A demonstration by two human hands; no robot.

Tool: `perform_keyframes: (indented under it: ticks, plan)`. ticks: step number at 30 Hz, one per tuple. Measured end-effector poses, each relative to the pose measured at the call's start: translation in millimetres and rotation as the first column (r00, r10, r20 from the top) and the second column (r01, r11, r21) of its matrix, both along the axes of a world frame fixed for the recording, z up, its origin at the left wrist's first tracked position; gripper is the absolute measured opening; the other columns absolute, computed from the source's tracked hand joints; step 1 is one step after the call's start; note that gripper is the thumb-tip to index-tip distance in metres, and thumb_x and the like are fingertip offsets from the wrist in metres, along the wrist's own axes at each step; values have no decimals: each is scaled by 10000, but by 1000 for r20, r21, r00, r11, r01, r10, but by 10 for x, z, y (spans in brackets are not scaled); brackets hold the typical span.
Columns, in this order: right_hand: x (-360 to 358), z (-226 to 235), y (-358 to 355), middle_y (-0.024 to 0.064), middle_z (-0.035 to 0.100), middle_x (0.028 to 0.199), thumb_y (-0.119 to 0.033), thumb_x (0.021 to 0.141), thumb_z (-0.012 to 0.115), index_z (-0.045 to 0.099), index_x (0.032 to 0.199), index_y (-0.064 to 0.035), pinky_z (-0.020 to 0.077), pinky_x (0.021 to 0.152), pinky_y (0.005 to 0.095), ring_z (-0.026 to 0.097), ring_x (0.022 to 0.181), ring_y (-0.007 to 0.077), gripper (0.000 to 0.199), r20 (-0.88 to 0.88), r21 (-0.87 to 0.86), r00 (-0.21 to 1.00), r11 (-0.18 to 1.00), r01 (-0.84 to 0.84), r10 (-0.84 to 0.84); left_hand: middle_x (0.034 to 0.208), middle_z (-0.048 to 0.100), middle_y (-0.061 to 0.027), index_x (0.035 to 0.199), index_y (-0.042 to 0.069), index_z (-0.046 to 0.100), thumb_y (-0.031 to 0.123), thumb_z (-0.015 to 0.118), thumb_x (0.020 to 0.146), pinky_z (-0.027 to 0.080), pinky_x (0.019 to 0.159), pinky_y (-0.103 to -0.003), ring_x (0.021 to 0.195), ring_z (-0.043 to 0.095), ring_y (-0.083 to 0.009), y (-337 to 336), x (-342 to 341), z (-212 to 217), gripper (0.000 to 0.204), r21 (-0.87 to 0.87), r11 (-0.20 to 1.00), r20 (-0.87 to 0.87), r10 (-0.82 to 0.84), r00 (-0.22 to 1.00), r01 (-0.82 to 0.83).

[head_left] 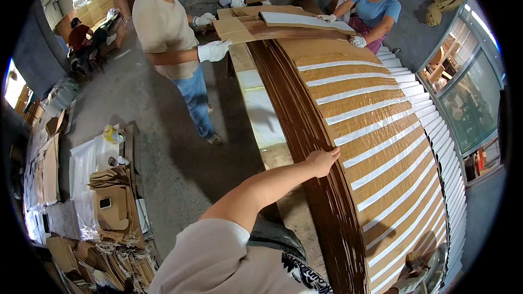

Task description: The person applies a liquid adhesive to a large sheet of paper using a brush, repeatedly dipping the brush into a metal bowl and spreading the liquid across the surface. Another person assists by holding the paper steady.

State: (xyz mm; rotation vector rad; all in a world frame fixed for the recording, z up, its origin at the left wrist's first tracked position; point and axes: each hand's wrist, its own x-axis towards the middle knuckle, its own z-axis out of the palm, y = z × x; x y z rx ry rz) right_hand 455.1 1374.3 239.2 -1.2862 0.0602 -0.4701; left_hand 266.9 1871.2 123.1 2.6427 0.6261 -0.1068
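A brown sheet with white stripes (376, 130) lies on a tall stack of thin dark-brown sheets (305, 125). My left hand (324, 162) reaches across to the near left edge of the striped sheet, its fingers pressed together on that edge. Low at the right, my right hand (404, 284) shows only in part beside a dark brown clump (416, 264) and a rounded, shiny container (437, 268). Whether its fingers hold either one is hidden. Across the stack's far end lies a brown board (294, 30), with a white-topped panel (305, 20) on it.
A white-gloved person (169, 27) stands at the far left of the stack, touching the board. Another person (376, 13) has both gloved hands at its right end. Corrugated sheeting (419, 98) runs along the right. Cardboard pieces and a phone (105, 202) lie at left.
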Motion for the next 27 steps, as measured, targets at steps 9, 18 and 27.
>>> perform_keyframes:
  ticks: [9, 18, 27]
  plan:
    - [-378, 444, 1274, 95, 666, 1168, -241, 926, 636, 652, 1161, -55, 540, 914, 389, 636, 1062, 231, 300, 119, 17, 923, 929, -371, 366, 1648, 260, 26, 1554, 142, 344, -20, 429, 902, 577, 704, -354, 868, 670, -224, 74, -75, -876, 677, -43, 998, 552, -16, 834, 48]
    - [-613, 142, 2465, 93, 601, 1296, -293, 1016, 558, 541, 1386, -44, 505, 1033, 404, 587, 1206, 224, 446, 56, 81, 661, 656, -750, 748, 1336, 606, -162, 1429, 72, 513, 112, 493, 978, 509, 915, -418, 1096, 647, -314, -327, -1515, -1204, 453, -571, 819, 307, 153, 939, 54]
    - [-1007, 95, 3460, 90, 674, 1040, -268, 943, 707, 627, 1117, -18, 592, 850, 365, 681, 966, 205, 315, -42, 278, 579, 566, -776, 814, 1259, 687, -97, 1374, 103, 574, 169, 493, 968, 517, 944, -382, 1119, 658, -263, -368, -2550, -1541, 420, -711, 621, 21, 488, 873, -330]
